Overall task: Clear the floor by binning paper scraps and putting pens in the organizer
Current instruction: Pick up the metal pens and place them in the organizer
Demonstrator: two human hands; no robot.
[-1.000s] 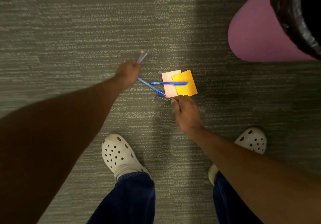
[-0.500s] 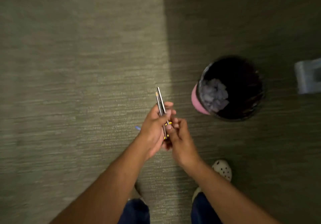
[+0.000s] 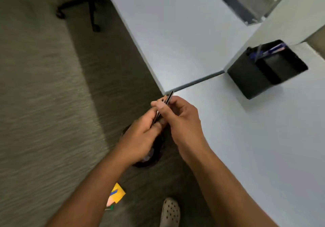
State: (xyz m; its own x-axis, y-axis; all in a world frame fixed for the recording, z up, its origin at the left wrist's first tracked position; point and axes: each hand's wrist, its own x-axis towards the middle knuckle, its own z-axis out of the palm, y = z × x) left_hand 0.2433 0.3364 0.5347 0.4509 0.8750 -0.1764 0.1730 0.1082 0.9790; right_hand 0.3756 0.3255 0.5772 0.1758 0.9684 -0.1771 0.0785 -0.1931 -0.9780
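Both hands meet at the desk's corner around a small bundle of pens. My left hand grips the bundle's lower part and my right hand pinches it near the top; only the dark tips stick out. A black desk organizer stands on the white desk at the right, with blue pens in its back compartment. On the carpet by my left forearm lie a yellow paper scrap, a pink scrap, a blue pen and a green-tipped pen.
A dark bin sits on the floor under my hands, mostly hidden by them. A second white desk runs to the back, with a black chair base beside it. My white clog is at the bottom edge.
I have stood up and turned from the floor to the desk. Both hands now hold the gathered pens, and the organizer has come into view.
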